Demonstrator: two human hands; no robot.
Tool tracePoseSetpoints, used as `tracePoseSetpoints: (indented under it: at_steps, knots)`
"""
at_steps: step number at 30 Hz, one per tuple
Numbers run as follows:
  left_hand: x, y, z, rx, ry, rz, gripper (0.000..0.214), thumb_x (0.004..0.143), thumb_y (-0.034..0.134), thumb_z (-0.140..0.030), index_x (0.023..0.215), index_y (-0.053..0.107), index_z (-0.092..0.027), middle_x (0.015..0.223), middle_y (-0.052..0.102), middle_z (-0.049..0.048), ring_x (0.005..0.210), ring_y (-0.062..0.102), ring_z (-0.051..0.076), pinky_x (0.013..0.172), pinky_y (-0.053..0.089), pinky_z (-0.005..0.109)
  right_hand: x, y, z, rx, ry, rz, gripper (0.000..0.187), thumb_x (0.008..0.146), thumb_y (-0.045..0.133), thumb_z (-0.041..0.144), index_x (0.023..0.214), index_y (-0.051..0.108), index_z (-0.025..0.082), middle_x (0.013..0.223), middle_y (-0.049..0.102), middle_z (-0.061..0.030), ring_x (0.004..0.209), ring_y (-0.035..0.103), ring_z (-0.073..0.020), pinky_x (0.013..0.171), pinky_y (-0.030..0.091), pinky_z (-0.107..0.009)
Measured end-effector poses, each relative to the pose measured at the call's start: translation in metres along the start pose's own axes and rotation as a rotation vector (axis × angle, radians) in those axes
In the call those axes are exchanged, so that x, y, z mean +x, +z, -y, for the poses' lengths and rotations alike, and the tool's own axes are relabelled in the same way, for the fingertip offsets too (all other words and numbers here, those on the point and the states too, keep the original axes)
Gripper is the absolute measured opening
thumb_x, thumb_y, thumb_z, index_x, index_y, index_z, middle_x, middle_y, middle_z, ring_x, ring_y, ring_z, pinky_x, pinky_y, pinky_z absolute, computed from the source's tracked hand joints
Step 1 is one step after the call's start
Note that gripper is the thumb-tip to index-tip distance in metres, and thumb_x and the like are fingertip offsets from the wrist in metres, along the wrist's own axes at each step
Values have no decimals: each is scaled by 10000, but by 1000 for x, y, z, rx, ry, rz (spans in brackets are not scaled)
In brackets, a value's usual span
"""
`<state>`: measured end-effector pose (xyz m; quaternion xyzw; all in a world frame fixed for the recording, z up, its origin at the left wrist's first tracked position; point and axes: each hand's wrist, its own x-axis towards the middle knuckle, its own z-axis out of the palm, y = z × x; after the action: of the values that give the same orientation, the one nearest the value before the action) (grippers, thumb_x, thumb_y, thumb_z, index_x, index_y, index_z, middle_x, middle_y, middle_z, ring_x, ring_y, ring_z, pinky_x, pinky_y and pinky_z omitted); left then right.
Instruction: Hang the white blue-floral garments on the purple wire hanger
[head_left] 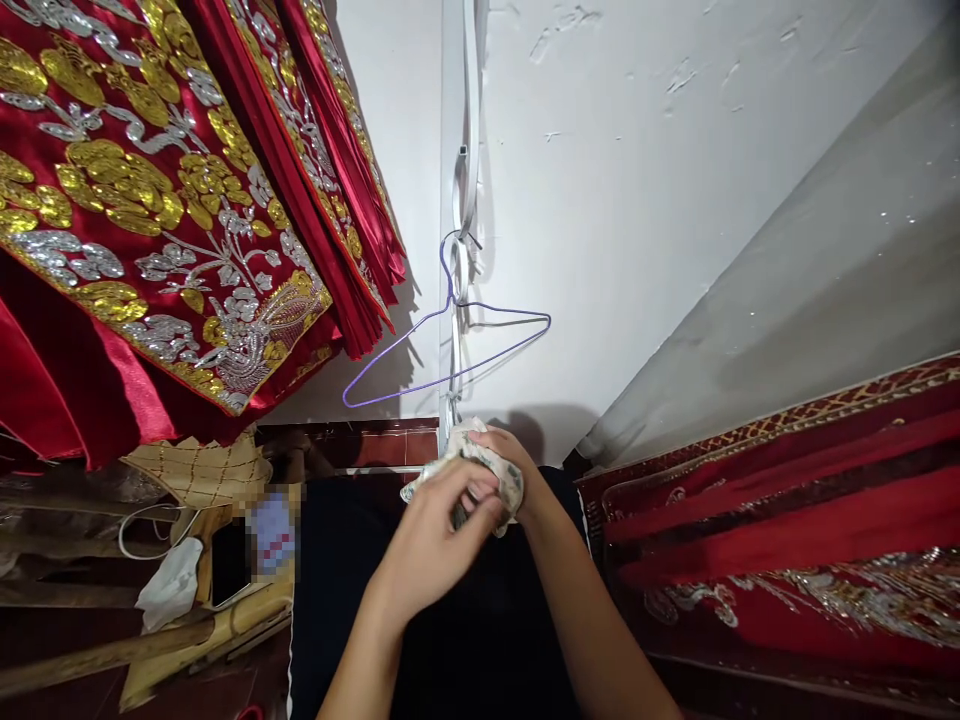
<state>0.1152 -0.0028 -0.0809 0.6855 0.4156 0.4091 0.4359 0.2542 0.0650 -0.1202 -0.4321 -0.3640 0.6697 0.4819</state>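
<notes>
My left hand (439,525) and my right hand (504,458) meet low in the middle of the view, over a black surface (450,640). Both are closed on a crumpled light patterned cloth (511,488). The left hand's fingers pinch the cloth from the front while the right hand wraps it from behind. An empty purple wire hanger (450,345) hangs on the white wall just above the hands, on a white vertical strip (454,150).
Red garments with gold and silver embroidery (142,210) hang at the upper left. More red embroidered fabric (787,500) lies at the right. Wooden pieces, a white tissue (171,588) and a phone-like object (232,560) clutter the lower left.
</notes>
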Motion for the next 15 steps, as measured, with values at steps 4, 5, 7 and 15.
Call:
tracePoseSetpoints:
  at_steps: [4, 5, 7, 15]
  knots:
    - [22, -32, 3, 187, 222, -166, 339, 990, 490, -333, 1319, 517, -258, 1376, 518, 101, 1305, 454, 251, 1109, 340, 385, -4, -3, 42, -42, 54, 152, 270, 647, 792, 344, 819, 658, 184, 675, 627, 9, 610, 560, -146, 615, 468, -270]
    - [29, -37, 9, 180, 231, -96, 356, 997, 471, -367, 1330, 514, -249, 1371, 529, 104, 1298, 464, 255, 1110, 345, 390, -4, -3, 51, -118, 75, 255, 253, 664, 784, 351, 809, 667, 179, 666, 627, 7, 604, 561, -145, 610, 467, -269]
    - [42, -43, 26, 132, 191, 131, 349, 1009, 416, -432, 1182, 618, -205, 1150, 647, 92, 1090, 586, 243, 997, 439, 367, -5, -5, 69, -328, 76, 493, 226, 706, 757, 369, 775, 682, 167, 648, 618, 4, 581, 546, -137, 575, 439, -259]
    - [42, -83, 87, 285, 17, 168, 322, 836, 693, -424, 601, 654, -207, 587, 580, 14, 628, 524, 188, 691, 410, 275, -12, -28, 124, -665, -547, 181, 112, 766, 696, 274, 809, 736, 179, 759, 669, -38, 687, 622, -176, 617, 470, -287]
